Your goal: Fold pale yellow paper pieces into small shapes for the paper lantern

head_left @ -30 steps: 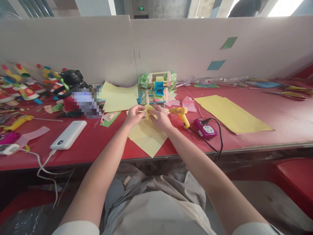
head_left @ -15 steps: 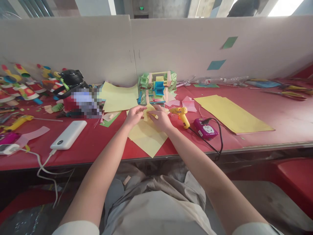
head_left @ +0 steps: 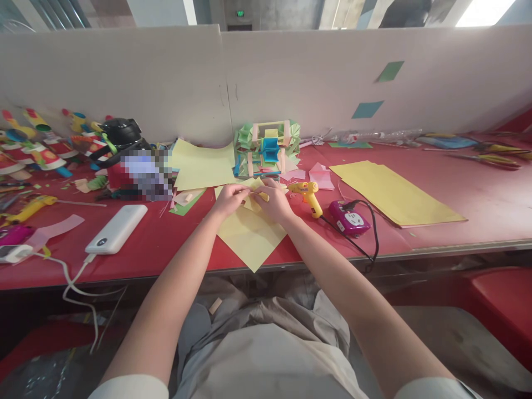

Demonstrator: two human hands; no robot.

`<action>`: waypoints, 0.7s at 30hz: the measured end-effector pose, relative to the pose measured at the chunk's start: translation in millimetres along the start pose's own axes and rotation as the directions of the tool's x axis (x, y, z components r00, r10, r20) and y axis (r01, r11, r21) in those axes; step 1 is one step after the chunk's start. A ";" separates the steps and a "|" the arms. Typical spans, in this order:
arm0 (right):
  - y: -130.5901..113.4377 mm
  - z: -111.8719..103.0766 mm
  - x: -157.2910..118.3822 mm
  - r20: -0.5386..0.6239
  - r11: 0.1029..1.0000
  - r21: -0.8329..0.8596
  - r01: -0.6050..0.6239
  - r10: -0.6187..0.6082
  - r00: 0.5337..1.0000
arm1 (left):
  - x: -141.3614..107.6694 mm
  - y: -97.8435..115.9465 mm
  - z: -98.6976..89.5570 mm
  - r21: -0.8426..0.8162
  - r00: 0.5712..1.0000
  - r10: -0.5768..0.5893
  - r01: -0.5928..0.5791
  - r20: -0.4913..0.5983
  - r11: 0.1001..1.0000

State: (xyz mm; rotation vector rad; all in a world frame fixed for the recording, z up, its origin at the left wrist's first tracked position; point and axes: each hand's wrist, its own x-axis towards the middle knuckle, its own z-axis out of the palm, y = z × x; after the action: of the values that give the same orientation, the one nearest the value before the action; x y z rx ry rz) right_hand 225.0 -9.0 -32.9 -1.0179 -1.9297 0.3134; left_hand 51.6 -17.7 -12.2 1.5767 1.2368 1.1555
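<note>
Both of my hands meet over a small folded piece of yellow paper point(head_left: 251, 203). My left hand point(head_left: 231, 200) pinches its left side between thumb and fingers. My right hand point(head_left: 274, 200) is closed on its right side, with the fingers bent and partly hidden behind the knuckles. Under both hands a larger pale yellow sheet point(head_left: 252, 243) lies with one corner pointing at the table's front edge. Just behind my hands stands a paper and wood model point(head_left: 271, 148) in green, blue and pale wood.
A yellow glue gun point(head_left: 310, 195) and a purple socket block point(head_left: 349, 218) with a black cable lie right of my hands. Yellow sheets point(head_left: 399, 194) are further right. On the left are a white power bank point(head_left: 117, 229) and a black-lidded bottle point(head_left: 122, 133).
My left fingers have drawn together and lower on the small paper. The large sheet's front corner has shifted slightly left and toward me. My right hand has barely moved.
</note>
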 end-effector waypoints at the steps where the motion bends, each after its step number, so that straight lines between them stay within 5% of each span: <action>1: -0.4 -0.2 -0.1 -0.001 1.000 0.000 -0.001 0.001 1.000 | -0.3 0.4 0.1 0.004 1.000 0.005 -0.005 -0.002 1.000; 21: -1.5 -0.4 1.0 -0.018 1.000 -0.015 -0.021 0.021 1.000 | 2.6 -4.0 0.1 0.013 0.997 0.080 -0.080 -0.014 0.997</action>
State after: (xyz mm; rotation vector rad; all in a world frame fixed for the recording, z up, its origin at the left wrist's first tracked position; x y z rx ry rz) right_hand 224.3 -9.3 -31.3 -1.0483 -1.9094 0.3014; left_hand 50.9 -14.4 -15.6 1.6425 1.2026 1.2137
